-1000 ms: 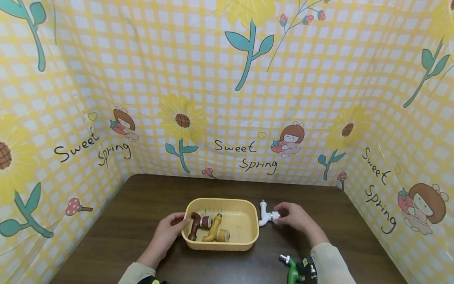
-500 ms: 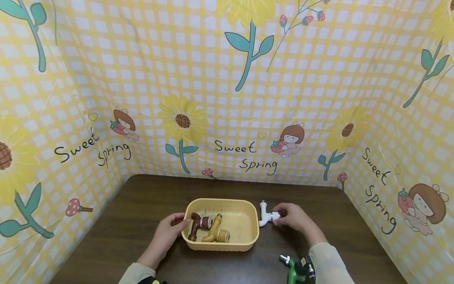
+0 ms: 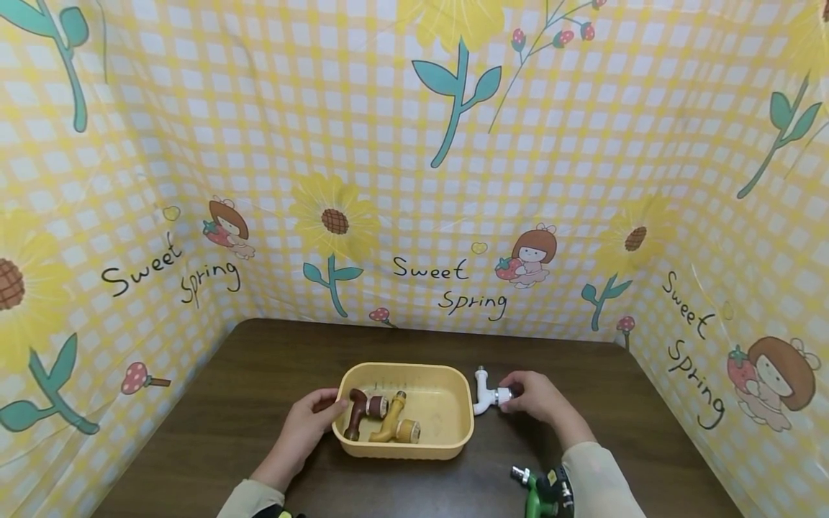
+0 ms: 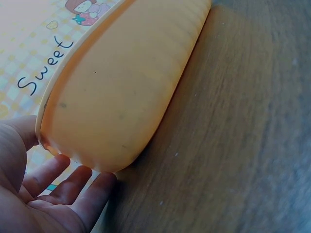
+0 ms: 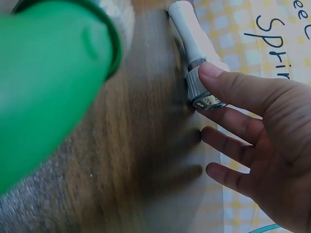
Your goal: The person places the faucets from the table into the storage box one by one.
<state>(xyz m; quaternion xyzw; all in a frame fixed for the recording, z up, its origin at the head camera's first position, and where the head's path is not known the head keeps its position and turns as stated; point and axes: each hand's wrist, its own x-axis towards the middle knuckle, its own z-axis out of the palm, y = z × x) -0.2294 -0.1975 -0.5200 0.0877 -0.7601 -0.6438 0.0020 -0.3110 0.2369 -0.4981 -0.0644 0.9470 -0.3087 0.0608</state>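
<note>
My left hand [image 3: 299, 433] grips the left end of a yellow plastic basin [image 3: 404, 451], its thumb over the rim and fingertips against the outer wall [image 4: 116, 87]. Inside the basin, towards the left, lie a dark brown faucet [image 3: 356, 416] and a mustard-yellow faucet [image 3: 392, 417]. Just right of the basin a white faucet [image 3: 482, 396] lies on the table, its spout end close to the basin wall. My right hand [image 3: 542, 397] pinches the ribbed knob [image 5: 195, 83] of this white faucet between thumb and index finger; the other fingers are spread apart.
A green faucet [image 3: 534, 498] with a metal tip lies in front, beside the right wrist, and looms large in the right wrist view. The brown wooden table [image 3: 285, 352] is enclosed by a yellow checked cloth [image 3: 388, 144] at the back and sides.
Both hands keep their holds with almost no motion. The right forearm has shifted very slightly to the left; the basin and faucets stay where they were.
</note>
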